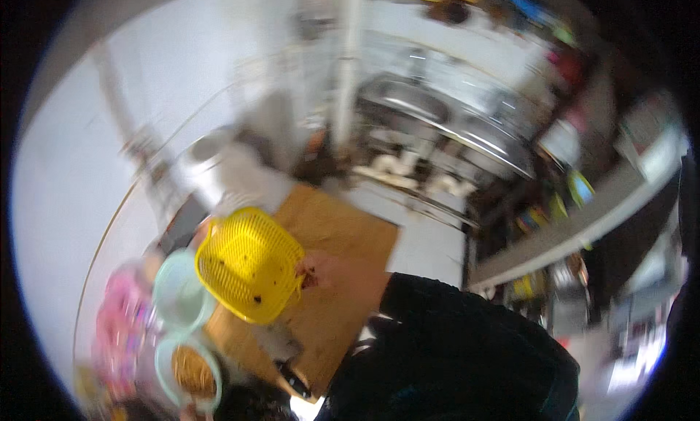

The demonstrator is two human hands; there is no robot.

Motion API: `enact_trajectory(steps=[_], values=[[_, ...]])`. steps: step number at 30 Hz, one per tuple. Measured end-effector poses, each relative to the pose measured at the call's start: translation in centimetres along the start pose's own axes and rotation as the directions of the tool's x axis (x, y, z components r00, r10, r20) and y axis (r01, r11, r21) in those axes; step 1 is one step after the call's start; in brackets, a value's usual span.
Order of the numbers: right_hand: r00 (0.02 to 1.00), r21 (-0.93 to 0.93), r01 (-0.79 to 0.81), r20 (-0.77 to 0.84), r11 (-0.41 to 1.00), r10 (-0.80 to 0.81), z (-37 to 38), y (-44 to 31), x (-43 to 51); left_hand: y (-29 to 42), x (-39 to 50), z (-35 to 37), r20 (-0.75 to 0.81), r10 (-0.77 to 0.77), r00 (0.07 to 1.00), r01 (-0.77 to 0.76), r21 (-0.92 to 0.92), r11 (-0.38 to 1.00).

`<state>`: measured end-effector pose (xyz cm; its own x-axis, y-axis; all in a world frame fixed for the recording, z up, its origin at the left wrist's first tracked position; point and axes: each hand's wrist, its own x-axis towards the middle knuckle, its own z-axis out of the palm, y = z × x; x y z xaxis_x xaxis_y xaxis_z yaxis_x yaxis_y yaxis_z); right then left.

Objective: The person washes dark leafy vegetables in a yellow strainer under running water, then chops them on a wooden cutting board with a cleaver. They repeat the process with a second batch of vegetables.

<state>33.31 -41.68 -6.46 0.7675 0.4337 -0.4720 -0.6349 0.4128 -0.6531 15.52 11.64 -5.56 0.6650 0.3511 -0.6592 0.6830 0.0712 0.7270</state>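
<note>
My right hand (322, 269) grips the right rim of a yellow plastic basket (254, 262), which has slotted walls and a few dark bits inside. The basket is tilted above a brown cutting board (350, 224). At the bottom edge, fingers of my left hand (190, 412) lap over the rim of a pale green bowl (163, 366) with brown food (192, 372) in it; the rest of that hand is out of view. A cleaver with a black handle (294, 378) lies on the board, its blade partly hidden below the basket.
Another pale green bowl (180, 295) stands left of the basket, beside a pink plastic bag (120, 328). A white container (205, 164) is behind the board. Farther off are a double steel sink (443, 120), a white pipe (347, 65) and a shelf edge (569, 240). The view is blurred.
</note>
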Motion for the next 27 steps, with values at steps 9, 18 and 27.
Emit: enact_trajectory(steps=[9, 18, 27], values=[[0.743, 0.348, 0.507, -0.641, 0.789, -0.195, -24.3, 1.2, -25.8, 11.0, 1.9, 35.7, 0.406, 0.140, 0.903, -0.245, 0.219, 0.944], [0.549, 0.434, 0.696, -0.835, 0.571, -0.035, -40.4, 12.3, -42.6, 10.8, -9.7, 65.4, 0.687, 0.105, 0.719, -0.435, 0.327, 0.839], [0.438, 0.444, 0.680, -0.884, 0.583, 0.162, -53.9, 17.4, -48.9, 8.5, -20.8, 85.2, 0.743, 0.101, 0.661, -0.542, 0.381, 0.749]])
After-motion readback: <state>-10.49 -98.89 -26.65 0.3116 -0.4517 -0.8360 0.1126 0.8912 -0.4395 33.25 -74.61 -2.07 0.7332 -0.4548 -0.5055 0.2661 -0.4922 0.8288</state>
